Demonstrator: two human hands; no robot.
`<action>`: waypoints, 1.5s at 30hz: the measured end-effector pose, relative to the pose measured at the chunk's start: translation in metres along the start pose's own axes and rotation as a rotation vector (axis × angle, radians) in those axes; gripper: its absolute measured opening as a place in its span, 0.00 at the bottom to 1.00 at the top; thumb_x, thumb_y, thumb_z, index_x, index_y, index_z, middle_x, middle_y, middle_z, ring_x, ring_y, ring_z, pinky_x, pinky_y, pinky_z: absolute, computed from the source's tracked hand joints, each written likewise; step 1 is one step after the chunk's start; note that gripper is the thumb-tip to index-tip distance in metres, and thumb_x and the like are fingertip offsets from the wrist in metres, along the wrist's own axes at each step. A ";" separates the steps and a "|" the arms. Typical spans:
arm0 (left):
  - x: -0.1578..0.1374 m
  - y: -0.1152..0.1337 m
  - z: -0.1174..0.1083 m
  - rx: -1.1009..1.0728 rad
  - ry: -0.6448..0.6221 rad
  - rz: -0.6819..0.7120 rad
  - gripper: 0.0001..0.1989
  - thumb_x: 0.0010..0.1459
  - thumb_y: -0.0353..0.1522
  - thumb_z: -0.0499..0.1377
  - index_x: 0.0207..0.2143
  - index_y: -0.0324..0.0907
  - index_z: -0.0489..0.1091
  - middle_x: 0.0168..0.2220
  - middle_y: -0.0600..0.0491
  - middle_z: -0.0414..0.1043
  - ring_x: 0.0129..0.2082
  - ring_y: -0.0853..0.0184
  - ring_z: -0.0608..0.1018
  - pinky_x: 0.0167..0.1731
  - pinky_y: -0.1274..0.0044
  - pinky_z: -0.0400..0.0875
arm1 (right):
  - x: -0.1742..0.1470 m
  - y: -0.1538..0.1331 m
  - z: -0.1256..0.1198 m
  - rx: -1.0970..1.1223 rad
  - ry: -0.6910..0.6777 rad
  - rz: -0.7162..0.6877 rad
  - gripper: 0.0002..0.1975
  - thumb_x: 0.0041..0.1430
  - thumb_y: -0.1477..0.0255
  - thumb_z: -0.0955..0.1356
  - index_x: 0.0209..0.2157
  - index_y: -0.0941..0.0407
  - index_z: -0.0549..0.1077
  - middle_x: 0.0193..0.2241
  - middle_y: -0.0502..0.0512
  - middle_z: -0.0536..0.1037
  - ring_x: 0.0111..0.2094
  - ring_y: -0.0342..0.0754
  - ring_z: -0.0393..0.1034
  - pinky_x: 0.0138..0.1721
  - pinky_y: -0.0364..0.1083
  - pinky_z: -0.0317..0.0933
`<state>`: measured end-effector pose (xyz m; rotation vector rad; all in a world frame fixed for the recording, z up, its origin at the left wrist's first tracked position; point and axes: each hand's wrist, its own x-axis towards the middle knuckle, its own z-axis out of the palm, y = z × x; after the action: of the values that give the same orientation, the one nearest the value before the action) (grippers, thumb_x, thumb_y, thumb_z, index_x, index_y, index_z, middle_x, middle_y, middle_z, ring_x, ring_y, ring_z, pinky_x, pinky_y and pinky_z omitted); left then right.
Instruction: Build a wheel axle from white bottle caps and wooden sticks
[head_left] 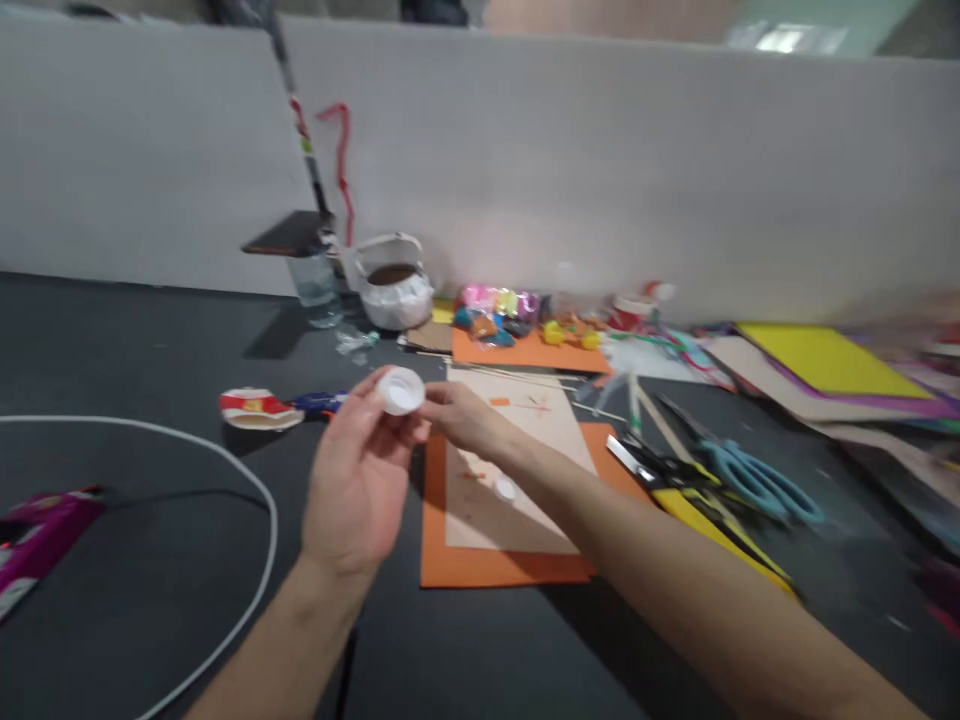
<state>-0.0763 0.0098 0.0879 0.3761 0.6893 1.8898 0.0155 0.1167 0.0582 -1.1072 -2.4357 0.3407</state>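
In front of me my left hand (360,470) holds up a small white round piece (401,391) between thumb and fingers, its ringed face turned toward me. The fingers of my right hand (465,415) are bent together at that piece's right edge; their tips are partly hidden. Below my right forearm lies a beige sheet (517,525) on top of an orange sheet (435,570). A small white disc (505,489) and bits of orange rest on the beige sheet.
Right of the sheets lie a yellow-handled cutter (720,530) and blue-handled scissors (761,480). A purple glue gun (49,540) and white cable (266,520) are at left. Behind stand a white basket (397,300) and a water jar (319,290), before a grey partition (562,170).
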 end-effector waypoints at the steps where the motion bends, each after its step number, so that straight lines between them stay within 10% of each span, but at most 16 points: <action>1: 0.000 -0.002 0.000 0.033 -0.009 -0.010 0.06 0.55 0.31 0.66 0.36 0.40 0.79 0.34 0.52 0.77 0.32 0.70 0.77 0.30 0.81 0.72 | -0.014 0.015 -0.015 0.022 -0.048 0.011 0.08 0.70 0.70 0.68 0.44 0.61 0.75 0.35 0.52 0.78 0.31 0.42 0.74 0.32 0.43 0.72; 6: -0.008 -0.022 0.002 0.127 -0.091 -0.197 0.05 0.58 0.29 0.64 0.36 0.37 0.79 0.34 0.51 0.76 0.31 0.69 0.76 0.29 0.81 0.73 | -0.101 0.062 -0.068 -0.001 -0.073 0.084 0.09 0.70 0.73 0.66 0.46 0.62 0.75 0.38 0.59 0.79 0.35 0.47 0.73 0.37 0.47 0.69; 10: -0.017 -0.041 0.001 0.204 -0.106 -0.314 0.08 0.55 0.30 0.66 0.37 0.36 0.80 0.33 0.51 0.75 0.29 0.71 0.74 0.27 0.82 0.73 | -0.137 0.065 -0.052 -0.048 -0.139 -0.008 0.08 0.61 0.73 0.73 0.41 0.63 0.77 0.40 0.65 0.77 0.44 0.59 0.68 0.46 0.57 0.65; 16: -0.023 -0.056 -0.004 0.266 -0.145 -0.420 0.10 0.54 0.33 0.67 0.38 0.39 0.81 0.34 0.50 0.75 0.30 0.71 0.74 0.29 0.82 0.73 | -0.138 0.063 -0.024 0.001 -0.062 -0.050 0.07 0.64 0.75 0.69 0.39 0.65 0.76 0.44 0.70 0.74 0.49 0.63 0.64 0.52 0.61 0.62; 30: -0.027 -0.071 -0.012 0.311 -0.185 -0.546 0.11 0.55 0.36 0.67 0.39 0.42 0.81 0.34 0.50 0.76 0.31 0.69 0.75 0.34 0.80 0.75 | -0.158 0.047 -0.048 0.728 0.141 0.159 0.10 0.62 0.78 0.70 0.45 0.57 0.71 0.42 0.54 0.74 0.41 0.45 0.72 0.42 0.45 0.68; 45: -0.032 -0.071 -0.024 0.648 -0.222 -0.513 0.14 0.56 0.38 0.68 0.45 0.47 0.78 0.38 0.49 0.80 0.36 0.64 0.80 0.38 0.78 0.76 | -0.163 0.056 -0.054 0.462 0.152 -0.004 0.11 0.66 0.72 0.71 0.47 0.54 0.68 0.42 0.53 0.74 0.42 0.46 0.72 0.40 0.43 0.66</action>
<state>-0.0249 -0.0054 0.0269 0.7260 1.1174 1.0915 0.1732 0.0313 0.0365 -0.8865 -2.0784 0.7450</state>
